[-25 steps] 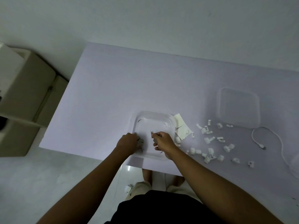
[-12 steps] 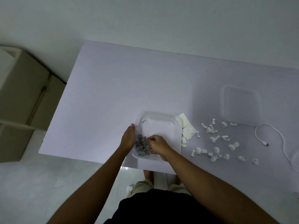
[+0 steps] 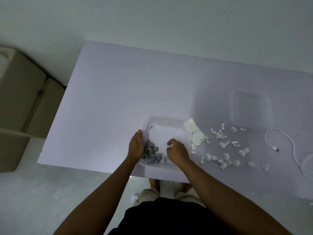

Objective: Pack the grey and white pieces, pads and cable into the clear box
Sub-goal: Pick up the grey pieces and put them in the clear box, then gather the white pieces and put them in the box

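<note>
My left hand lies flat against the left wall of the clear box, holding nothing. The grey pieces sit heaped in its near-left corner. My right hand is curled inside the box; I cannot tell what its grip holds. The white pieces lie scattered on the bench to its right, so that hand is nearer; the cable lies farther right.

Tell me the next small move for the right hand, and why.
Probably lift the right hand out of the clear box and reach right for the nearest white pieces. The grey pieces already lie piled in the box beside the left hand, while the white ones lie scattered on the table.
</note>
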The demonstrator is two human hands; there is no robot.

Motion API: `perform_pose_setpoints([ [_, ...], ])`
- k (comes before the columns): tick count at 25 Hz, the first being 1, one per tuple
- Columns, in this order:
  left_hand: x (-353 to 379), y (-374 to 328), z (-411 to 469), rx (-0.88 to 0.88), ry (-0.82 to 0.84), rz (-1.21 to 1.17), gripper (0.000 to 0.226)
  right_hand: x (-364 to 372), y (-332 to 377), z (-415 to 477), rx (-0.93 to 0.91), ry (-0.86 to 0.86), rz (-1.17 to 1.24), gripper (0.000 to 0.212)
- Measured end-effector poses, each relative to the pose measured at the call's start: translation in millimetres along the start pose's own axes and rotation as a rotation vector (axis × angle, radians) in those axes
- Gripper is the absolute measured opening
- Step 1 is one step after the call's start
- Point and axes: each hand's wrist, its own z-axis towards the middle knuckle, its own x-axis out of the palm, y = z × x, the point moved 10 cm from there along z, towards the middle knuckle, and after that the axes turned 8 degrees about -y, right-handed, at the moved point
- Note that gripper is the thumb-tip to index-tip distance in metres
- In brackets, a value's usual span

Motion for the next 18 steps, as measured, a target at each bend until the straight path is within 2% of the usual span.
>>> perform_pose_setpoints([
  [2,0,-1,-1,-0.002,-0.012,-0.008,0.035,10,-13,-2,0.047,0.094,-0.097,0.030],
  [5,1,2,2,-0.008,-0.025,0.006,0.036,29,-9,-8,0.107,0.182,0.039,0.035],
  [10,3,10,7,-0.011,-0.028,0.000,0.049,58,24,-13,-0.039,0.217,0.025,0.040],
  [15,8,14,8,-0.047,-0.024,0.011,0.055,51,27,-12,-0.075,0.196,0.003,0.043],
  [18,1,-3,4,0.102,-0.130,0.224,0.051,32,20,-14,-0.079,0.162,0.024,0.046],
])
